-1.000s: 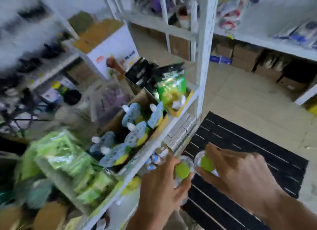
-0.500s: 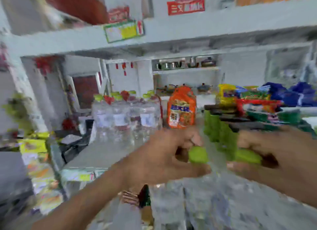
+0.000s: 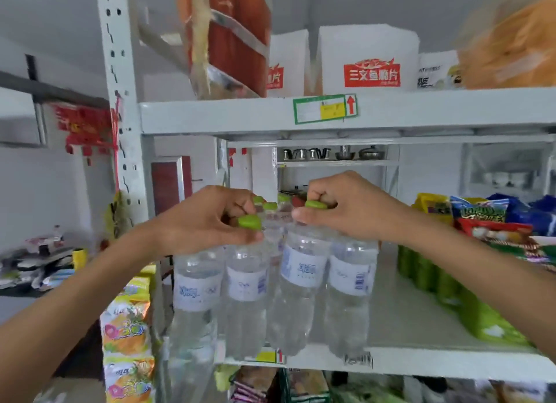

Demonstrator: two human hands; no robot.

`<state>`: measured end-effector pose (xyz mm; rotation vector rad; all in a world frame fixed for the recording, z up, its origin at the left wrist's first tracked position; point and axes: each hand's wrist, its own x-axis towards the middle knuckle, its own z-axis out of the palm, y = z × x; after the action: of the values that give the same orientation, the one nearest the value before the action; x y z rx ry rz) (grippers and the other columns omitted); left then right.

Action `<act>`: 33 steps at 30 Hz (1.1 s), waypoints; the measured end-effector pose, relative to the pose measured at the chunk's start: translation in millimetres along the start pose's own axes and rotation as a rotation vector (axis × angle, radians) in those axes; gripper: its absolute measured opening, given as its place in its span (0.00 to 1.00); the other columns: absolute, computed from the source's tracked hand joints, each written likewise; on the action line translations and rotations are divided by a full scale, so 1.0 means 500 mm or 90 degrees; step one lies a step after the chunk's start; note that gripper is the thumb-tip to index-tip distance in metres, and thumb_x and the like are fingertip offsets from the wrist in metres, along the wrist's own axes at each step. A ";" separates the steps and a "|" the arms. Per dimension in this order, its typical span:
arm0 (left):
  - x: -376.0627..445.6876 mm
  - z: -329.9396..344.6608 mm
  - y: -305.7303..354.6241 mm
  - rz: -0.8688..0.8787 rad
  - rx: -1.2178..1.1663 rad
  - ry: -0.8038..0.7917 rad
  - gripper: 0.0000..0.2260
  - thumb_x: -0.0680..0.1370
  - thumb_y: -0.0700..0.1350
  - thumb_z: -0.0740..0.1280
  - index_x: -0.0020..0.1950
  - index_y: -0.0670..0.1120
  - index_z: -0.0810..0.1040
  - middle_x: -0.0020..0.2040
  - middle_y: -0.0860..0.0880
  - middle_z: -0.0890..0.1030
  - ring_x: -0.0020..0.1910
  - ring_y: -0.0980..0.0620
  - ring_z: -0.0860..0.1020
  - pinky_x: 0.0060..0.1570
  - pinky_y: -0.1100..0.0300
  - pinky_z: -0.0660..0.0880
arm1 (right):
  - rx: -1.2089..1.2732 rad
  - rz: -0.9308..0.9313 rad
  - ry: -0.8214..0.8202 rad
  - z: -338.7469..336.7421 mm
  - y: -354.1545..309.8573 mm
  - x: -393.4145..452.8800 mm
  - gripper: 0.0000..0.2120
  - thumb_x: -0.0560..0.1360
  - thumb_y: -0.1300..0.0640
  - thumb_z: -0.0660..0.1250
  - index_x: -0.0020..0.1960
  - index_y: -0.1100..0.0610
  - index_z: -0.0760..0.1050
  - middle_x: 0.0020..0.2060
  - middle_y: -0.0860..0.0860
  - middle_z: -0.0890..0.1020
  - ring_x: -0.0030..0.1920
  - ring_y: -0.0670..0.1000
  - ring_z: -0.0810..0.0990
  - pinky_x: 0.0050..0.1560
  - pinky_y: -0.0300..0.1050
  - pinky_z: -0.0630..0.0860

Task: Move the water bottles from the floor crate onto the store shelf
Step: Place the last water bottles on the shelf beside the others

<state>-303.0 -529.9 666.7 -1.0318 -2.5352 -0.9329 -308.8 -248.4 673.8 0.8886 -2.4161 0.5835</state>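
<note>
1. Green caps are pinched by both hands: the left hand (image 3: 207,219) is closed on the necks of two bottles, the left pair (image 3: 222,285), and the right hand (image 3: 340,207) is closed on the necks of two more, the right pair (image 3: 328,279).
2. All four bottles are held upright, long axes vertical, hanging straight down from the fingers.
3. Their bases are seen at the front lip of the shelf (image 3: 421,360); whether they rest on it or hang just clear cannot be told.
4. More bottles (image 3: 272,219) are already stood behind them, deeper on the shelf.
5. The open shelf floor lies to the right, between the bottles and a green pack (image 3: 445,288).
6. The right hand is judged nearer that gap, so the right pair would likely be set down there, pushed back from the edge before release.
</note>
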 end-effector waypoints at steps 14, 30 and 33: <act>0.097 0.004 -0.166 0.068 -0.010 0.066 0.09 0.75 0.49 0.78 0.44 0.48 0.80 0.32 0.40 0.77 0.31 0.54 0.71 0.38 0.57 0.70 | -0.012 0.012 -0.039 0.109 0.118 0.121 0.28 0.74 0.34 0.75 0.34 0.56 0.72 0.27 0.52 0.68 0.30 0.48 0.64 0.36 0.46 0.59; 0.151 0.010 -0.226 0.110 0.241 0.092 0.17 0.77 0.68 0.66 0.49 0.56 0.79 0.31 0.51 0.74 0.30 0.54 0.72 0.34 0.56 0.67 | -0.181 -0.037 0.077 0.136 0.139 0.123 0.28 0.76 0.26 0.62 0.40 0.50 0.79 0.25 0.50 0.76 0.29 0.53 0.77 0.32 0.38 0.61; 0.140 0.007 -0.249 0.103 0.248 0.143 0.18 0.76 0.70 0.62 0.53 0.60 0.80 0.31 0.53 0.75 0.30 0.55 0.74 0.34 0.58 0.69 | -0.082 -0.005 0.080 0.156 0.124 0.129 0.21 0.75 0.31 0.67 0.40 0.48 0.80 0.25 0.49 0.76 0.27 0.51 0.75 0.33 0.41 0.63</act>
<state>-439.8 -558.0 636.7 -0.9334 -2.2820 -0.4563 -417.6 -278.0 636.4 0.7839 -2.3075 0.4604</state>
